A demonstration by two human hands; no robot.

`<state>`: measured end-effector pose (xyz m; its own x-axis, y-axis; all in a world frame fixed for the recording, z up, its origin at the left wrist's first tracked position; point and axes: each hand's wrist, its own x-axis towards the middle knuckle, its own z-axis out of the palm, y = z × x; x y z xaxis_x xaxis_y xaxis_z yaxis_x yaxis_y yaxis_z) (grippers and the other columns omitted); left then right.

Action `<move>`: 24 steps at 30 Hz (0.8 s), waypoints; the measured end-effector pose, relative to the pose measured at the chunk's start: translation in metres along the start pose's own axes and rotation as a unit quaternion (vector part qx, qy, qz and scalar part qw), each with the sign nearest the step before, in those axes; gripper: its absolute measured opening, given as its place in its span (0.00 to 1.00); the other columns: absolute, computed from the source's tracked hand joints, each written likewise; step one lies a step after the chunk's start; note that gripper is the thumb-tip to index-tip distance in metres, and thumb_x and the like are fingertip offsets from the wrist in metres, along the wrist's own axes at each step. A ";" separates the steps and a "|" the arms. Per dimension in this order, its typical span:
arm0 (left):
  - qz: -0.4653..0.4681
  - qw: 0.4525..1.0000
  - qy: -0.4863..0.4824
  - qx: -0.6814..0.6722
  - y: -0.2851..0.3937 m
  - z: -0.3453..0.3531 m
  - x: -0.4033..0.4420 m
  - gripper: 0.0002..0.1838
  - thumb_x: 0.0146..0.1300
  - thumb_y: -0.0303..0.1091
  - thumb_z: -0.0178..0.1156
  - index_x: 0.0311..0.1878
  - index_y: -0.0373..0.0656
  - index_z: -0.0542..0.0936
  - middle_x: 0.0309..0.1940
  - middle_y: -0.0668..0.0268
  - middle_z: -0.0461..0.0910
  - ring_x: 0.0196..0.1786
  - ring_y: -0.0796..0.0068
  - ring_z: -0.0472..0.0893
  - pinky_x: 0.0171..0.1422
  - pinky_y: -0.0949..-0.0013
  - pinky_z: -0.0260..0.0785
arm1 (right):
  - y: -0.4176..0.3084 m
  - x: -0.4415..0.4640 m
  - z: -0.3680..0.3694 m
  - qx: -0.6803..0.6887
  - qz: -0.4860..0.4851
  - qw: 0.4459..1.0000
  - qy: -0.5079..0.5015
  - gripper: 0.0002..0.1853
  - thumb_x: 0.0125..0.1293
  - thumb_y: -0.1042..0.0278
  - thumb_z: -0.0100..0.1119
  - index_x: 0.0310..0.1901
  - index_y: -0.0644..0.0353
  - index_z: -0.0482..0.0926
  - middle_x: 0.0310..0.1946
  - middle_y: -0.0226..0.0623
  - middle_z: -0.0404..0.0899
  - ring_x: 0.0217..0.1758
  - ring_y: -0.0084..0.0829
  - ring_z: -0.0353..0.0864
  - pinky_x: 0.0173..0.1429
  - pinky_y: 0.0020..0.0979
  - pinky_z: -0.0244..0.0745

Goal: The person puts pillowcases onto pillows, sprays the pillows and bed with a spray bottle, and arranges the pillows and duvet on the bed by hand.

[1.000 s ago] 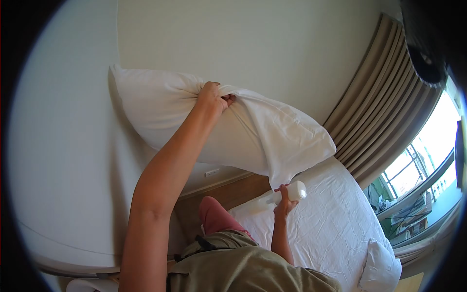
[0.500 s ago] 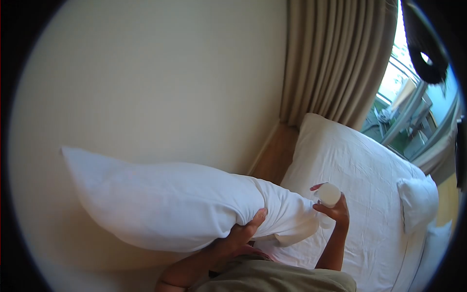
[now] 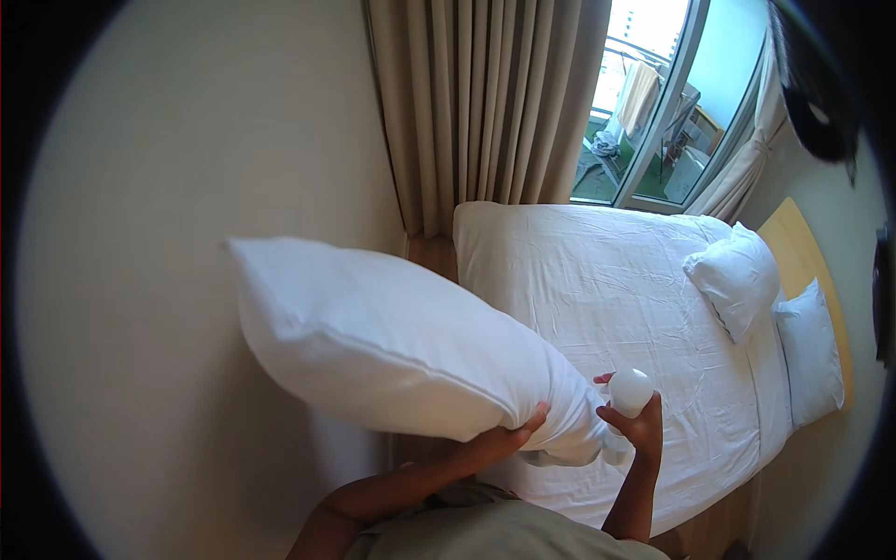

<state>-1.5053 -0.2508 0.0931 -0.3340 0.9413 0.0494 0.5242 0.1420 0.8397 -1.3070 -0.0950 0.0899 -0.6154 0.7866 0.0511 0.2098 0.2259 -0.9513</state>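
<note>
A plump white pillow (image 3: 392, 327) stretches out in front of me, tilted, its far corner up at the left. My left hand (image 3: 523, 431) grips its lower edge near the narrower right end, fingers pressed into the fabric. At that right end, my right hand (image 3: 644, 427) is wrapped round a white round-topped object (image 3: 632, 392). A translucent part shows below its top, but its kind is unclear. Whether this hand also touches the pillow I cannot tell.
Beyond my hands is a bed (image 3: 597, 280) with a white cover. Two white pillows, one nearer the window (image 3: 737, 275) and another (image 3: 810, 350), lie by the wooden headboard (image 3: 812, 252). A beige curtain (image 3: 495, 103) hangs beside the glass door (image 3: 653, 121). A plain wall (image 3: 205, 168) stands at left.
My view has turned to the right, bringing the headboard and more of the balcony door into sight. The pillow's far end has swung up and right. Both hands keep their holds.
</note>
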 end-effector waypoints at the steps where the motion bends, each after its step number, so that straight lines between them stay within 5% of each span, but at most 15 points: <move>1: -0.090 0.984 0.030 -0.148 0.015 -0.013 0.023 0.24 0.58 0.40 0.63 0.54 0.35 0.74 0.45 0.52 0.78 0.48 0.59 0.77 0.57 0.58 0.67 | 0.000 0.000 -0.001 0.014 0.025 0.999 0.040 0.19 0.43 0.75 0.69 0.41 0.62 0.80 0.35 0.34 0.82 0.31 0.20 0.79 0.37 0.26 0.74; 5: 0.020 0.950 0.001 -0.312 -0.023 -0.053 0.126 0.18 0.53 0.29 0.64 0.47 0.33 0.76 0.40 0.57 0.79 0.47 0.71 0.78 0.50 0.66 0.70 | 0.013 0.025 0.015 0.190 0.106 0.945 0.246 0.14 0.43 0.76 0.67 0.34 0.65 0.76 0.23 0.37 0.77 0.23 0.28 0.79 0.29 0.29 0.74; 9: -0.029 0.888 -0.077 -0.452 -0.054 -0.068 0.219 0.16 0.51 0.25 0.65 0.44 0.34 0.75 0.40 0.62 0.78 0.45 0.75 0.77 0.49 0.69 0.70 | 0.035 0.056 -0.002 0.235 0.083 0.887 0.389 0.16 0.47 0.71 0.62 0.39 0.66 0.73 0.31 0.43 0.77 0.20 0.31 0.77 0.26 0.29 0.72; 17: 0.010 0.801 -0.325 -0.503 -0.031 -0.040 0.396 0.21 0.48 0.23 0.67 0.47 0.35 0.72 0.36 0.63 0.78 0.40 0.73 0.80 0.45 0.70 0.73 | 0.010 0.098 0.031 0.120 0.021 0.744 0.657 0.13 0.50 0.72 0.62 0.37 0.63 0.73 0.23 0.38 0.74 0.20 0.29 0.75 0.27 0.29 0.72; 21: 0.043 0.693 -0.462 -0.553 -0.014 -0.015 0.486 0.24 0.45 0.24 0.68 0.48 0.38 0.73 0.38 0.63 0.77 0.43 0.74 0.78 0.49 0.67 0.73 | -0.064 0.169 0.069 0.018 0.026 0.747 0.665 0.18 0.51 0.76 0.60 0.45 0.66 0.71 0.36 0.41 0.76 0.23 0.27 0.74 0.31 0.27 0.71; 24: -0.057 0.640 -0.499 -0.582 -0.017 0.017 0.549 0.23 0.46 0.25 0.67 0.48 0.37 0.73 0.38 0.63 0.77 0.43 0.73 0.78 0.50 0.68 0.73 | -0.075 0.213 0.086 -0.024 -0.009 0.721 0.693 0.25 0.52 0.76 0.59 0.54 0.68 0.69 0.46 0.42 0.76 0.25 0.26 0.73 0.33 0.25 0.70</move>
<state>-1.6839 0.2692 0.0969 0.6523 0.7547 0.0700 -0.5908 0.4484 0.6707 -1.5190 0.0059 0.1455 0.7240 0.5942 0.3502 0.2581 0.2375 -0.9365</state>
